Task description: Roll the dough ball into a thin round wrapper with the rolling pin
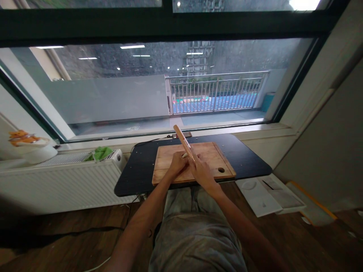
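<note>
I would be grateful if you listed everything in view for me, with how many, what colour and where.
Wooden rod: one, light brown, raised at a slant over the board
Cutting board: one, light brown, on the table
Table: one, black, below the window
Radiator: one, white, left
Cloth: one, green, on the radiator
Figure: one, orange, far left
Window frame: one, dark, ahead
Railing: one, silvery, outside
Bin-like object: one, teal, outside, right
Box-like object: one, white, right of the table
Floor: one, brown, below
Clothing: grey, on the person
Left hand: one, bare, over the board
Right hand: one, bare, holding the rod
</note>
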Motion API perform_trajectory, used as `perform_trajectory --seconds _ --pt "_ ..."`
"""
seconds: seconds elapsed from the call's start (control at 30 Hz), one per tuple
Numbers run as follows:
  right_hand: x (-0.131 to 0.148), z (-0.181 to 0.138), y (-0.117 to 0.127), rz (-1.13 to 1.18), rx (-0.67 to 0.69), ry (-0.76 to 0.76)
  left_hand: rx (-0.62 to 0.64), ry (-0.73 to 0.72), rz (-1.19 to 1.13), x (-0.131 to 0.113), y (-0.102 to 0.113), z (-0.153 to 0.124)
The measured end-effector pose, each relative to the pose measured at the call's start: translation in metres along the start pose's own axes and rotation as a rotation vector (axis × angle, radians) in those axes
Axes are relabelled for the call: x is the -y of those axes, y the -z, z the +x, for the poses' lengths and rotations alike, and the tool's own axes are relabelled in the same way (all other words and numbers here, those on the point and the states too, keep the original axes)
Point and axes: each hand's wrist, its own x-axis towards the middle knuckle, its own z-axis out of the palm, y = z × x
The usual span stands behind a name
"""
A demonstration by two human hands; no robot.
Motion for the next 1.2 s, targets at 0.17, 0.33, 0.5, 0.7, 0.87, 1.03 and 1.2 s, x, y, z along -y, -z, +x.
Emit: perform_trajectory --seconds 0.17,0.33,0.5,0.7,0.87,1.03,1.2 --pt "0.005 0.001 -0.004 -0.056 -0.022 -0.037 -0.005 0.021 0.034 -0.001 0.002 0.001" --pt "-0.001 0.002 -0.005 -0.043 -0.056 -0.050 -0.002 0.009 0.004 -0.003 0.003 0.000" --pt "-0.016 0.005 -0.001 -0.030 -0.045 -0.072 0.027 0.029 -0.063 -0.008 0.001 -0.002" --pt "-0.015 0.009 0.003 0.042 -0.069 -0.064 -0.012 0.040 -0.006 -0.005 0.001 0.001" --pt "0.002 0.008 0.002 0.036 -0.028 -0.072 0.004 0.051 0.059 -0.001 0.001 0.001" --pt "0.016 0.010 0.004 -0.028 0.031 -0.103 -0.010 0.011 0.023 -0.005 0.001 -0.001" --pt "0.025 0.012 0.008 -0.089 0.076 -0.173 -0.019 -0.023 0.011 -0.010 0.001 -0.004"
